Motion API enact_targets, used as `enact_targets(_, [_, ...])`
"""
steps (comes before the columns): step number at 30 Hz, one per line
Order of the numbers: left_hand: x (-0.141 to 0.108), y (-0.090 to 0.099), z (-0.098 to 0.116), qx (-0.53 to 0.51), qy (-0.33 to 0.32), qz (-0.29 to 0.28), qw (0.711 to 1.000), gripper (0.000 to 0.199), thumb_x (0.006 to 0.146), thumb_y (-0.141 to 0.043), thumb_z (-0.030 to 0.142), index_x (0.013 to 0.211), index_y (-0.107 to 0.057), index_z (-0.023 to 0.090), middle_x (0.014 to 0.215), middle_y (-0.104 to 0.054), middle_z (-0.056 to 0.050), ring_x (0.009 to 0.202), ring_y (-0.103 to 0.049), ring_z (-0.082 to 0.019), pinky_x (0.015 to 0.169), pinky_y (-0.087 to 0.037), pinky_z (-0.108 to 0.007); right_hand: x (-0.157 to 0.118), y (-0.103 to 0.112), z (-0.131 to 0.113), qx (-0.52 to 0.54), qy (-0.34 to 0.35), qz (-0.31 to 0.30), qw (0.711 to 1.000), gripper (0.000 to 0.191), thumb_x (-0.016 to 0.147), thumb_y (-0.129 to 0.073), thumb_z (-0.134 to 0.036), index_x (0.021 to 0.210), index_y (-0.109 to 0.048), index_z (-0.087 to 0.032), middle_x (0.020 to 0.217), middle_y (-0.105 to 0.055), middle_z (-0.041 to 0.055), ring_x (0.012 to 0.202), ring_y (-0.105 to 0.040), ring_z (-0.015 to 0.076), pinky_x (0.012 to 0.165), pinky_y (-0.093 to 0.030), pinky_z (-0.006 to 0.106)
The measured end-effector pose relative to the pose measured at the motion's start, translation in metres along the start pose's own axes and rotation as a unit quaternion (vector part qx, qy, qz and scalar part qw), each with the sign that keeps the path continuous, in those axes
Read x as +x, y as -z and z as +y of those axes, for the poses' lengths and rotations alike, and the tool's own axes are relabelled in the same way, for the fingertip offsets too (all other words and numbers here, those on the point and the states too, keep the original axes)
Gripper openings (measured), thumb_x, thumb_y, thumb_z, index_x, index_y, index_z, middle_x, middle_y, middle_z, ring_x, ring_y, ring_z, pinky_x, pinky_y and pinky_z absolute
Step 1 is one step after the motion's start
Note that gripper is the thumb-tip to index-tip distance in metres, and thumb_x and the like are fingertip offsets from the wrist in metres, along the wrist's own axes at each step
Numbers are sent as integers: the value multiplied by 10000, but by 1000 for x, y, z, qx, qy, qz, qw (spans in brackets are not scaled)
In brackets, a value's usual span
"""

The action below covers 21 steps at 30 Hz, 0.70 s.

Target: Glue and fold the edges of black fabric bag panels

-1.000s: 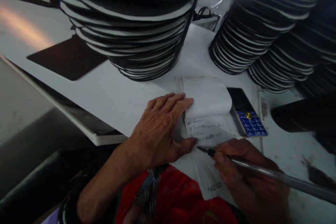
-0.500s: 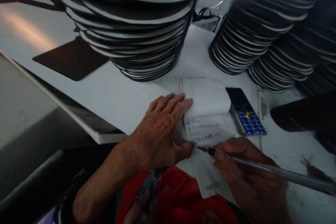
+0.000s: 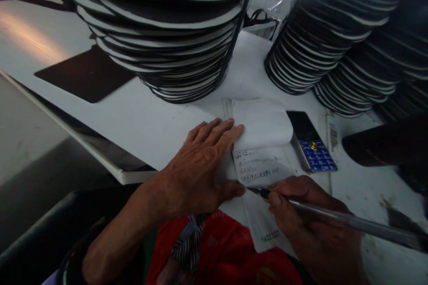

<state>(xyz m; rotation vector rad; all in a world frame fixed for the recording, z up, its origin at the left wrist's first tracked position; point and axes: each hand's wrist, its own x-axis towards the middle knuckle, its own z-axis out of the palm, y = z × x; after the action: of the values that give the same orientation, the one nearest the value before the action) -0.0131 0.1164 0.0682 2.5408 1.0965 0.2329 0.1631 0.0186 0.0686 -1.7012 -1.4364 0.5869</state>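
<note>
A small notepad [image 3: 262, 124] lies on the white table with its upper page folded back. Several lines of handwriting show on the page below. My left hand [image 3: 207, 169] rests flat along the pad's left edge, fingers stretched out and thumb touching the page. Pinched in my right hand [image 3: 310, 218] is a pen [image 3: 321, 211] with a clear barrel. Its dark tip meets the page just under the last written line, close to my left thumb. Part of the lower page hides behind my right hand.
A mobile phone [image 3: 312, 142] with blue keys lies right of the pad. Tall stacks of black-and-white discs [image 3: 187, 67] stand behind, with more stacks [image 3: 307, 58] at the back right. A dark flat sheet [image 3: 87, 73] lies left; a dark cylinder [image 3: 384, 142] is at right.
The pen tip and my right hand have shifted slightly left in the picture. The whole view has also moved a little; my left hand stays on the pad.
</note>
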Motion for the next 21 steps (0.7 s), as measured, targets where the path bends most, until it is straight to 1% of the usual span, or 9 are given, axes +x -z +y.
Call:
enact_targets(3, [1,0,0,5,4,-3,1000,937,707,-630,555,1431,-168,178,1519,-186,-112,1395,-124,-265,1128,-134,-461,1,-1,0,5,12,5,1000,129,773,-575,-316,682,-565,-225,489,-547,-67,371,-476,65,331,-344,147])
enact_targets(6, [2,0,-2,7,-3,2,1000,949,704,-631,574,1431,-163,181,1515,-197,-114,1393,-131,-267,1125,-136,-459,2,0,0,-4,29,13,999,108,771,-571,-297,689,-562,-228,504,-563,-72,408,-521,73,379,-394,147])
enact_targets(8, [2,-1,-4,8,-12,6,1000,951,706,-640,565,1430,-159,181,1512,-202,-116,1391,-135,-259,1124,-137,-453,3,2,1,-10,38,10,999,109,774,-569,-292,689,-560,-225,504,-558,-74,387,-497,66,362,-382,145])
enact_targets(10, [2,-2,-6,8,-18,10,1000,958,702,-654,557,1429,-156,183,1510,-206,-120,1390,-139,-258,1122,-139,-453,3,4,3,-13,48,-18,999,100,775,-579,-282,696,-563,-223,492,-545,-77,354,-457,56,330,-348,138])
enact_targets(12, [2,-3,-6,6,-20,13,1000,960,698,-663,551,1427,-158,184,1507,-213,-123,1389,-144,-258,1120,-145,-452,3,4,4,-2,45,-34,998,88,772,-591,-278,711,-563,-220,498,-554,-71,354,-458,60,331,-355,143])
enact_targets(14, [2,-3,-7,6,-18,13,1000,958,697,-666,550,1426,-163,184,1505,-221,-124,1388,-151,-258,1120,-150,-451,2,3,4,17,29,-25,999,95,771,-594,-288,718,-559,-217,505,-562,-59,382,-487,76,361,-391,160])
enact_targets(16, [2,-3,-6,6,-16,11,1000,960,694,-667,554,1426,-166,187,1504,-227,-119,1388,-152,-259,1121,-149,-453,0,0,3,33,15,3,999,109,774,-590,-302,716,-550,-218,512,-566,-52,404,-508,87,376,-404,170])
enact_targets(19, [3,-2,-5,5,-13,5,1000,957,696,-657,566,1428,-167,192,1507,-222,-107,1391,-143,-259,1126,-139,-459,0,-2,0,33,22,20,999,96,777,-589,-291,725,-548,-220,511,-569,-54,401,-515,86,367,-392,167])
enact_targets(21, [3,-1,-5,4,-10,1,1000,952,700,-648,576,1429,-170,192,1510,-216,-106,1393,-139,-260,1127,-138,-462,1,-2,-1,18,27,17,999,92,772,-592,-284,721,-550,-220,508,-567,-55,404,-517,85,355,-379,162])
